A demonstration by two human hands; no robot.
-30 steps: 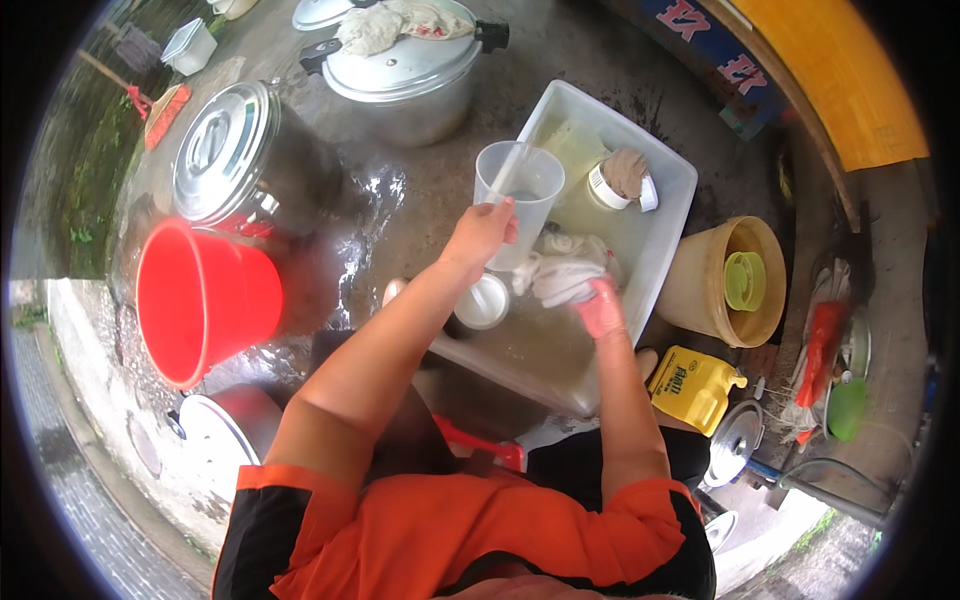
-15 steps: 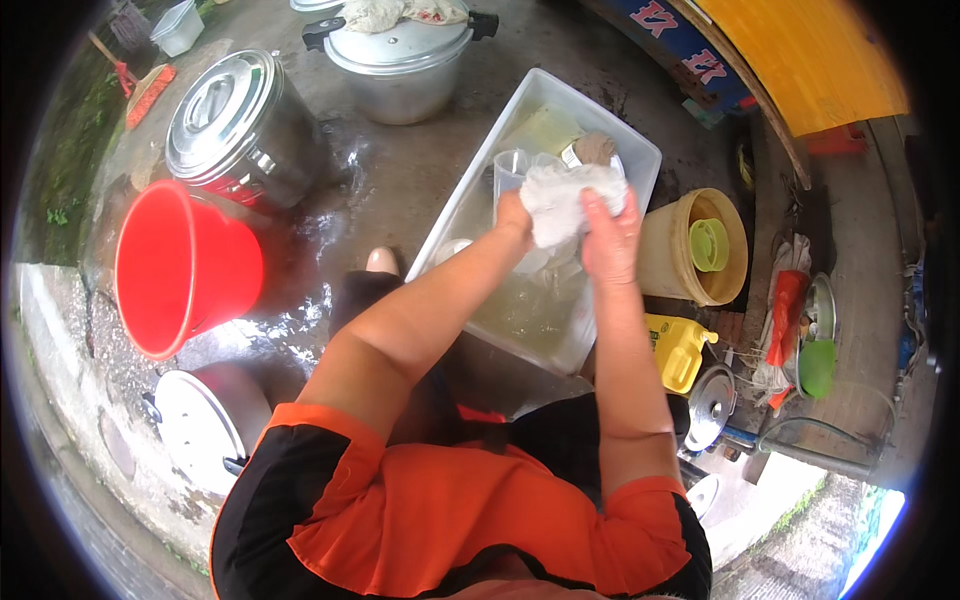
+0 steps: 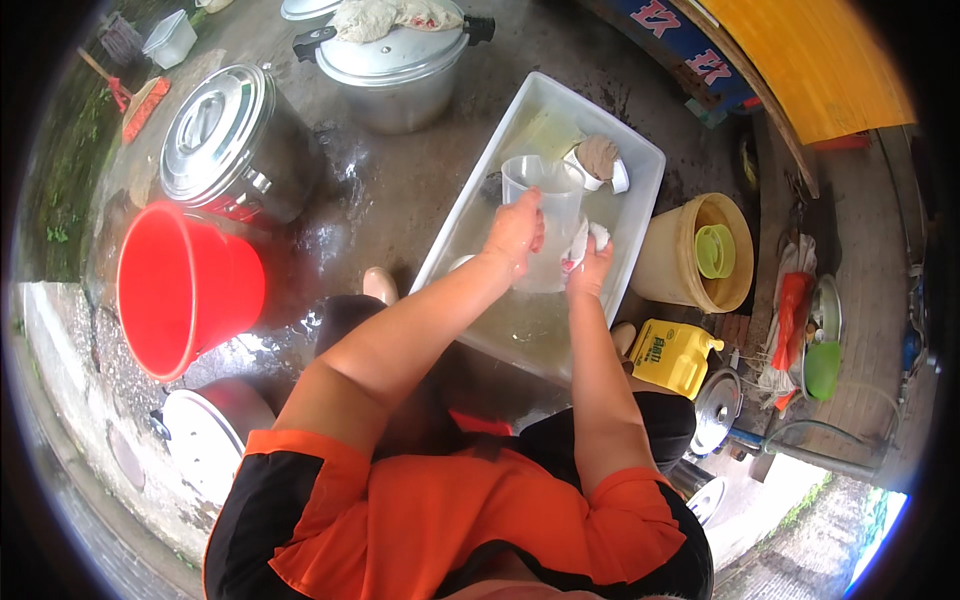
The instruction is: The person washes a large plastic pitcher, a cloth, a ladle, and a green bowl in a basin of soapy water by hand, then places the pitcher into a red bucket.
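Left hand [image 3: 515,235] clamped on translucent cup [image 3: 563,205]; right hand [image 3: 591,268] gripping white cloth [image 3: 582,246] at cup's right; hands apart.

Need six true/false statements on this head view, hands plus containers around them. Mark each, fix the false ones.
1. The left hand holds a translucent plastic cup. True.
2. The right hand is empty. False: it holds a white cloth.
3. A red bucket stands to the left of the plastic tub. True.
4. The yellow jug stands inside the tub. False: it is outside, to the tub's right.
5. A green plastic container sits inside the beige bucket. True.
6. The tall steel pot at upper left is uncovered. False: its lid is on.
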